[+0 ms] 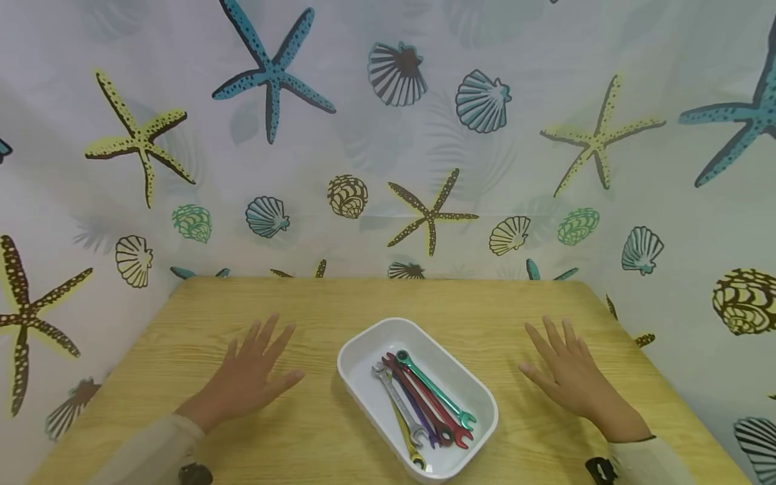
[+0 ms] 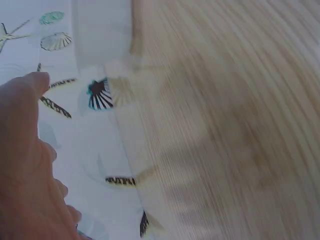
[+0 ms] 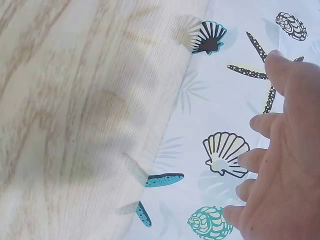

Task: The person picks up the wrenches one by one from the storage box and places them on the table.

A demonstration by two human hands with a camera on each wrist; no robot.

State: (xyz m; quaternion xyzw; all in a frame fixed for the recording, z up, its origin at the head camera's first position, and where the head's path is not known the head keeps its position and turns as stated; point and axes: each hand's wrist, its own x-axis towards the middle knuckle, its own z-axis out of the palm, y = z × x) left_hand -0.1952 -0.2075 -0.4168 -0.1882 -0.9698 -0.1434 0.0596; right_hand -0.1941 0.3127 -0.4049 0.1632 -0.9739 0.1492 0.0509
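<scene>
Pale curtain (image 1: 339, 148) printed with starfish and shells backs a wood-grain table (image 1: 303, 296). At far left, a light sleeve (image 1: 151, 451) leads to the left hand (image 1: 248, 377), its fingers extended and spread apart, thumb directed toward the tray; contact with the tabletop cannot be determined. At centre, just beside that thumb, a white tray (image 1: 436, 364) sits on the table, angled, containing wrenches laid lengthwise and overlapping: silver wrench (image 1: 397, 403), yellow wrench (image 1: 404, 427), purple wrench (image 1: 419, 412), dark red wrench (image 1: 418, 396), bright red wrench (image 1: 441, 408) and green wrench (image 1: 433, 387). To the right of the tray and apart from it, the right hand (image 1: 570, 377) has its fingers extended and separated; contact with the tabletop likewise cannot be confirmed. A dark band (image 1: 600, 469) shows at the right cuff (image 1: 649, 461).
</scene>
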